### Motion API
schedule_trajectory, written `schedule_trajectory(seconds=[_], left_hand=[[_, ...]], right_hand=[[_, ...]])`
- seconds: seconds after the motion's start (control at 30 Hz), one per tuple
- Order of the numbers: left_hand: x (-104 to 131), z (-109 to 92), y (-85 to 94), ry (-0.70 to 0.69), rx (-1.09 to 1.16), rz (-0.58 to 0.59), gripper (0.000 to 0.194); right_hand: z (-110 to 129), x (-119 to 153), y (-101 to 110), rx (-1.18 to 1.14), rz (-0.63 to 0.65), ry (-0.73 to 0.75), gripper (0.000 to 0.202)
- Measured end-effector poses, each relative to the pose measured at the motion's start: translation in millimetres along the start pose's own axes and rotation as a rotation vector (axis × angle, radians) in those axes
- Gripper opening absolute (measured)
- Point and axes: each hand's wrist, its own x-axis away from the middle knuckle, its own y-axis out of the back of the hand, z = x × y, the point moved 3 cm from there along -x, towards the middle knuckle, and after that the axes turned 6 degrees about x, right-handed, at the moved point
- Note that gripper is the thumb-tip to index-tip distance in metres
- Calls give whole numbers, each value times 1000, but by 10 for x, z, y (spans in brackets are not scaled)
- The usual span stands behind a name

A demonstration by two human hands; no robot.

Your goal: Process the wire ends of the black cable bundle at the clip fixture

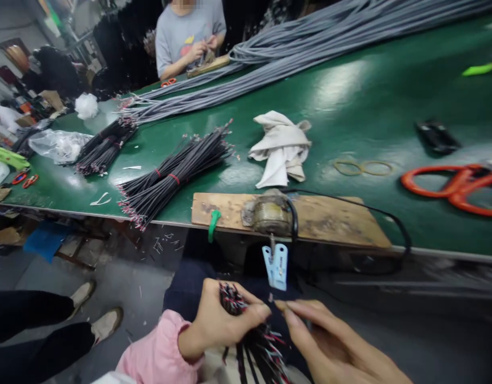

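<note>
My left hand (217,325) is closed around a bundle of short black cables (250,357) with red and white stripped wire ends, above my lap. Close to its thumb, my right hand (330,341) makes a pinch with thumb and forefinger. A tiny pale tip shows at those fingertips; too small to name. Just above the hands, a light-blue clothespin (275,266) hangs from a metal tip at a rounded, tape-wrapped piece (272,213) on a wooden board (334,218) at the table edge.
On the green table (350,117) lie tied black cable bundles (177,173), a white cloth (282,146), rubber bands (362,168), orange-handled scissors (456,184) and long grey cables (302,58). A person (190,40) works across the table. Another person's legs (33,330) show at left.
</note>
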Motion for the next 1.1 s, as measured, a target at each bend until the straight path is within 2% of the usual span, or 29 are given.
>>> schedule_trajectory(seconds=[0.1, 0.2, 0.4, 0.53, 0.67, 0.9, 1.1], left_hand=[[-23, -37, 68, 9, -13, 5, 35], [-64, -64, 104, -19, -43, 8, 32], [-88, -78, 86, 1, -37, 41, 32], [-80, -98, 86, -3, -64, 60, 31], [-77, -85, 98, 11, -92, 80, 32], [-79, -62, 124, -39, -96, 47, 29], [-69, -100, 113, -41, -105, 37, 26]], right_hand=[[18, -86, -51, -76, 10, 30, 19], [-11, -144, -95, -98, 23, -6, 18], [-28, -170, -129, -129, 62, -4, 16], [-45, -182, -143, -227, 111, -97, 14], [-60, -185, -144, -320, 95, -178, 10], [-34, -174, -115, -242, 31, -131, 12], [-48, -173, -130, -225, 92, -108, 13]])
